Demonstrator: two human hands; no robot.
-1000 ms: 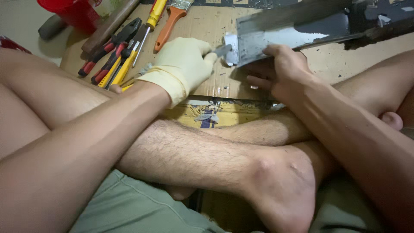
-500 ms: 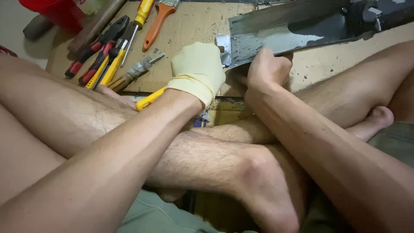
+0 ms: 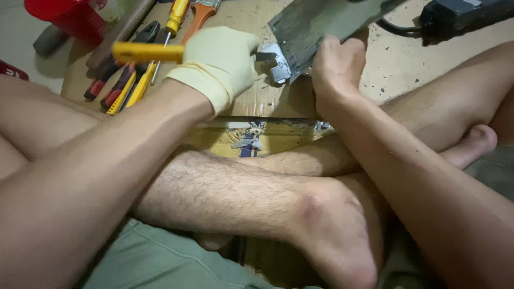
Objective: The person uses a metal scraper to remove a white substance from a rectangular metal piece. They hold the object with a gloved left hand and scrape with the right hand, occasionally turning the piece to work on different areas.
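— Fingers? 
— The gloved left hand [image 3: 222,59] is clenched around a yellow-handled tool [image 3: 147,52]; its tip is hidden behind the glove. The bare right hand [image 3: 334,67] clamps the grey metal plate [image 3: 321,24] (top cut off) over the cardboard sheet [image 3: 267,99]'s near edge.
— Axis?
— Handle lies level, pointing left.

A flattened cardboard sheet [image 3: 267,101] is lying on the floor [image 3: 407,59], carrying pliers [image 3: 115,88] and screwdrivers [image 3: 174,18] just left of the gloved grip.
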